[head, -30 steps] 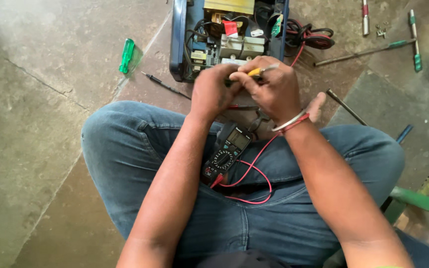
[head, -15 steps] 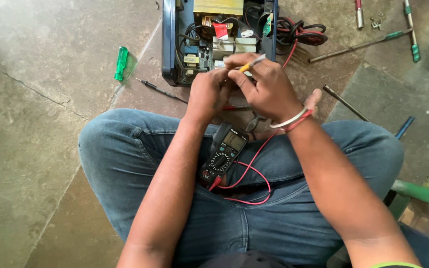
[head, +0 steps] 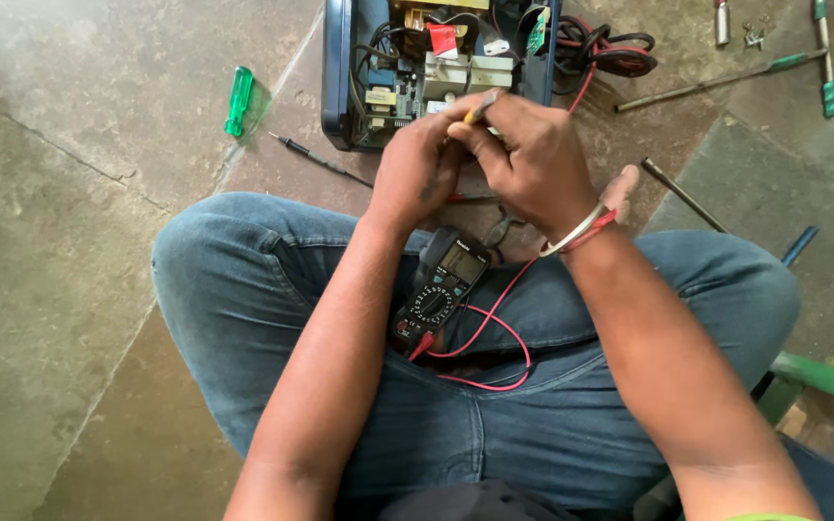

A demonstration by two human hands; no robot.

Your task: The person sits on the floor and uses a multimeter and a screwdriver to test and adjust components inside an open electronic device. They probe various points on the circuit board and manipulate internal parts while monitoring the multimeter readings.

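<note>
A: We are pinching a yellow-tipped probe (head: 480,106) between left hand (head: 417,169) and right hand (head: 531,159), both clenched on it, at the opened blue unit (head: 436,68).
B: Probing step; next we are needing a steady tip, eyes on the multimeter (head: 441,289) in our lap.

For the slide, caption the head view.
Both hands, left hand and right hand, work at an opened blue box; meter on lap.
</note>
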